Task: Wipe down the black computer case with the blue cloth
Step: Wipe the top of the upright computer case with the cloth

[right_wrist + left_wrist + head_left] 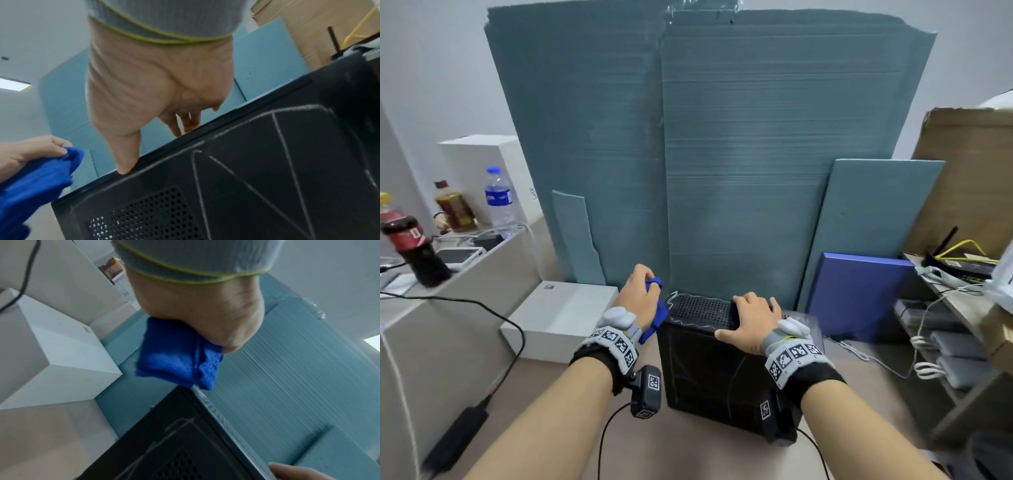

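The place looks like an office storeroom or back room used for computer work. Tall blue-green foam boards [722,154] lean against a plain white wall. Left of the boards stand white boxes [558,318] and drink bottles [498,198] on a grey ledge with cables. Right of the boards are a cardboard sheet [969,178], a blue folder [859,294] and a shelf [945,298] with a router and power adapters.

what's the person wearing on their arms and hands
Both forearms are bare. Each wrist has a black band and a grey cuff with black-and-white square markers, edged in yellow-green. A small black camera box with marker tags hangs under each wrist, trailing a thin black cable. No gloves.
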`<action>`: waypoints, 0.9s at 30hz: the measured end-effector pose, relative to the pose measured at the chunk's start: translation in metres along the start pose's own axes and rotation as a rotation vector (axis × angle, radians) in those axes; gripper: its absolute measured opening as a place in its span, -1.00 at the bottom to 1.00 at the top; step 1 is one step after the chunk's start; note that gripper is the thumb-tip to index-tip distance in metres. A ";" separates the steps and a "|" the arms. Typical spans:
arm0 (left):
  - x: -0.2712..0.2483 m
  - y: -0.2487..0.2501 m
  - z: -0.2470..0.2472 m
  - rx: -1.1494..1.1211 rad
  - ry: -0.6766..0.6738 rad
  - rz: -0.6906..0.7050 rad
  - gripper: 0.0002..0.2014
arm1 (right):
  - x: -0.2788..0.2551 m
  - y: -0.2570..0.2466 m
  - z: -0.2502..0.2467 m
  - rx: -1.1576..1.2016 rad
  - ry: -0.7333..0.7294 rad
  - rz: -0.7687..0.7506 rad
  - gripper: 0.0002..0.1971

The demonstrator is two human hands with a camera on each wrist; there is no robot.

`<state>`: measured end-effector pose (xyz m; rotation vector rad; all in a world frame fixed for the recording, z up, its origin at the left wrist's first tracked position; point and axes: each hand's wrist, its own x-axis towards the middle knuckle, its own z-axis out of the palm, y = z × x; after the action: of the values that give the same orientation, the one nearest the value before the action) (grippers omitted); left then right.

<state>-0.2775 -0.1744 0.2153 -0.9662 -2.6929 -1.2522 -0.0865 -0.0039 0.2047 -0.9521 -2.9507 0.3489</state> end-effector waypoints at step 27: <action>0.012 0.001 0.030 0.462 -0.218 0.092 -0.66 | 0.003 0.015 0.013 0.047 0.072 -0.043 -0.02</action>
<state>-0.2797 -0.1464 0.1991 -1.1872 -2.8558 -0.4907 -0.0819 0.0070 0.1886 -0.8749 -2.8797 0.3719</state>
